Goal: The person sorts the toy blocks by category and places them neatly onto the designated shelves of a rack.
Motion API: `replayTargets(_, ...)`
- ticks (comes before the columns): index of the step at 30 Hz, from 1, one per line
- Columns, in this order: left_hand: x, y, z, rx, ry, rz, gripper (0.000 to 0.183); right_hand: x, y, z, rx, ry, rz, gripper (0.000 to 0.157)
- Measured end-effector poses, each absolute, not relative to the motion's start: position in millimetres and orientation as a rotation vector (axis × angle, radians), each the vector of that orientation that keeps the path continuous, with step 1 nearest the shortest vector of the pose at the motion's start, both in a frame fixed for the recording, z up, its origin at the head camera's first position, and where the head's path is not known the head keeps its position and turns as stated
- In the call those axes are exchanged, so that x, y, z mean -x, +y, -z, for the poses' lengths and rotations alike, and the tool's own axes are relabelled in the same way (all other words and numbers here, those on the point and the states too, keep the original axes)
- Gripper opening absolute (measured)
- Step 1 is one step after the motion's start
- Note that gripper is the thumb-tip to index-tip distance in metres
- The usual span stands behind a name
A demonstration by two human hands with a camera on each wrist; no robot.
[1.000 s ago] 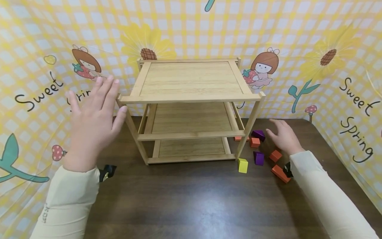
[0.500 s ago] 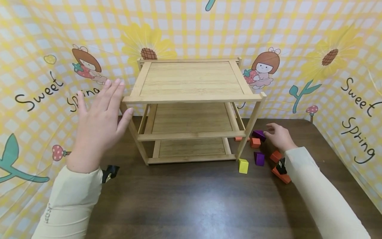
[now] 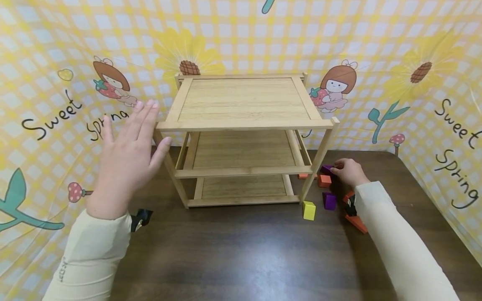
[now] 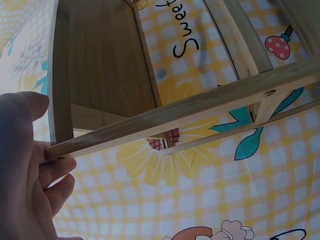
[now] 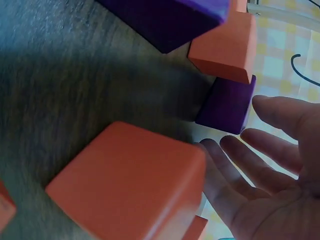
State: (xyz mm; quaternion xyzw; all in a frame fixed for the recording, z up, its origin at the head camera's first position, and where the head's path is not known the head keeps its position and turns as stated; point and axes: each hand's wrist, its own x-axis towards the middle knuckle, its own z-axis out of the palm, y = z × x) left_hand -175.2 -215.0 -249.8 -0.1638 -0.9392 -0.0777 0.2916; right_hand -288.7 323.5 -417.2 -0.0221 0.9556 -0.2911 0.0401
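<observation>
My left hand (image 3: 128, 163) lies against the front left corner of a three-tier wooden shelf (image 3: 244, 100), fingers spread and mostly straight. In the left wrist view, its fingers touch the end of the wooden rail (image 4: 170, 115). On the right, my right hand (image 3: 350, 172) reaches down to a purple block (image 3: 326, 169) on the table. The right wrist view has the thumb and fingers (image 5: 270, 150) right at the near end of that purple block, with a gap between them. An orange block (image 3: 324, 181) sits just in front of the purple one.
A yellow block (image 3: 309, 210) stands by the shelf's front right leg, with another purple block (image 3: 329, 201) beside it. More orange blocks (image 3: 355, 223) lie partly under the right sleeve. A patterned cloth (image 3: 241, 37) hangs behind and around the dark table (image 3: 226, 251).
My right hand has moved left and down to the far purple block, its fingers drawing closer together. The left hand has shifted slightly right against the shelf corner. The blocks have stayed put.
</observation>
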Motion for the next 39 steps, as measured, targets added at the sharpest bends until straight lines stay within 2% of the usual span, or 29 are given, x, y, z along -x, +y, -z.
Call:
replayTargets(30, 178, -214, 256, 0.453, -2.419, 0.286, 0.068, 288, 325, 430, -0.003, 2.973, 1.025, 0.031)
replayTargets(34, 179, -214, 256, 0.455, -2.418, 0.293, 0.068, 287, 324, 430, -0.015, 2.954, 1.050, 0.033)
replayTargets(39, 179, -214, 257, 0.465, -2.403, 0.305, 0.068, 287, 323, 429, -0.031, 2.924, 1.032, 0.044)
